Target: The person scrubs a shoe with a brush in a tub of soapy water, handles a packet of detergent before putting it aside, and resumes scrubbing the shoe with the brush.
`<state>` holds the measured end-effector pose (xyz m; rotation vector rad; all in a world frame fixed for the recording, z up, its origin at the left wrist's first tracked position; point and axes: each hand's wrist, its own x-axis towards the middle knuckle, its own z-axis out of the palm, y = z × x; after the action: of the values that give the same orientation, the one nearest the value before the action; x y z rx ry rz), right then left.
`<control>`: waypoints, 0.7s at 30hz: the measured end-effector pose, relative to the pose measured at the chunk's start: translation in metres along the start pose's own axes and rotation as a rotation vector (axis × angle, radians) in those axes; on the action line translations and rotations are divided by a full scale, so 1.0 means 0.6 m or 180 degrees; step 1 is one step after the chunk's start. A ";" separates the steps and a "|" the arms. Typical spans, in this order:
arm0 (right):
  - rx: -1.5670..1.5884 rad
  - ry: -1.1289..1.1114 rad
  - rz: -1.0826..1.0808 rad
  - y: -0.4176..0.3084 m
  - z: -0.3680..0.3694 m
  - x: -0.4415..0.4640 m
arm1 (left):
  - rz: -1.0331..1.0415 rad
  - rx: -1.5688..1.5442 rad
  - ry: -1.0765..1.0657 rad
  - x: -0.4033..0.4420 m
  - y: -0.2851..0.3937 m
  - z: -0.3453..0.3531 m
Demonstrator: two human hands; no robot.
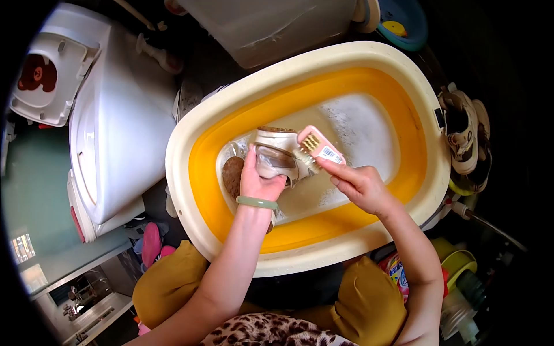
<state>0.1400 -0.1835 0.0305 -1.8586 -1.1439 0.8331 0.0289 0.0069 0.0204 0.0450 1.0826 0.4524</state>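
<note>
My left hand (261, 177), with a pale green bangle at the wrist, is closed round a white shoe (276, 144) with a brown sole edge. The shoe is held over soapy water inside a yellow and cream tub (199, 167). My right hand (360, 184) grips a pink scrubbing brush (326, 147) by its end. Its pale bristles face the shoe and appear to touch its right side. A second shoe with a brown sole (233, 176) lies in the water left of my left hand, partly hidden by that hand and wrist.
A white toilet (118, 115) stands left of the tub. White sneakers (461, 132) rest beyond its right rim. A grey-white bin (277, 26) and a blue basin (404, 23) are behind it. A green container (456, 259) and bottles crowd the lower right.
</note>
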 end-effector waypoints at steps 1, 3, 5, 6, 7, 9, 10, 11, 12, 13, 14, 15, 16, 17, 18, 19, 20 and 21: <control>0.0065 -0.0022 0.0024 0.004 0.000 0.002 | 0.0012 -0.0027 0.0006 0.007 0.003 -0.004; 0.0123 -0.0058 0.0040 0.002 0.002 0.016 | -0.0154 0.0383 -0.0210 0.021 0.006 -0.013; 0.0080 -0.0064 -0.0307 -0.017 0.017 0.056 | -0.0123 0.0437 -0.0332 0.027 -0.002 -0.017; -0.0141 -0.0241 -0.0167 -0.052 0.005 0.081 | -0.0064 0.0612 -0.0463 0.019 -0.006 -0.013; -0.0049 0.0102 -0.0637 -0.046 0.024 0.106 | -0.0013 0.0794 -0.0598 0.009 -0.010 -0.008; -0.0045 -0.0264 -0.0317 -0.082 0.019 0.124 | 0.0009 0.0973 -0.0326 0.000 -0.010 0.003; -0.0067 -0.0260 -0.0309 -0.078 0.020 0.112 | -0.0093 0.0843 -0.0266 0.002 -0.009 0.003; -0.0050 -0.0159 -0.0354 -0.066 0.027 0.089 | -0.0183 0.0692 -0.0208 0.007 -0.007 0.002; -0.0039 -0.0081 -0.0415 -0.049 0.035 0.066 | -0.0143 0.0506 -0.0300 0.018 -0.006 -0.006; 0.0199 0.0152 -0.0395 -0.019 0.054 0.034 | -0.0129 0.0449 -0.0305 0.028 -0.002 -0.015; 0.0451 0.0385 -0.0362 0.010 0.063 0.003 | -0.0129 0.0484 -0.0310 0.038 0.006 -0.024; 0.0448 0.0354 -0.0369 0.024 0.053 -0.017 | -0.0128 0.0537 -0.0310 0.043 0.010 -0.030; 0.0506 0.0287 0.0032 0.030 0.041 -0.031 | -0.0137 0.0535 -0.0234 0.030 0.011 -0.019; 0.0530 0.0252 0.0220 0.032 0.033 -0.030 | -0.0126 0.0530 -0.0245 0.021 0.008 -0.007; 0.0553 0.0217 0.0408 0.028 0.023 -0.026 | -0.0115 0.0595 -0.0144 0.011 0.003 0.001; 0.0790 0.0237 0.0408 -0.007 0.000 -0.002 | -0.0110 0.0663 -0.0036 0.003 -0.003 0.007; 0.1027 0.0267 0.0401 -0.034 -0.016 0.023 | -0.0125 0.0611 0.0052 0.000 -0.006 0.013; 0.1034 0.0276 0.0390 -0.051 -0.020 0.050 | -0.0114 0.0621 0.0047 0.003 -0.007 0.012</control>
<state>0.1492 -0.1503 0.0589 -1.6869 -0.7941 0.9369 0.0375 0.0050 0.0213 0.1942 1.1377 0.3143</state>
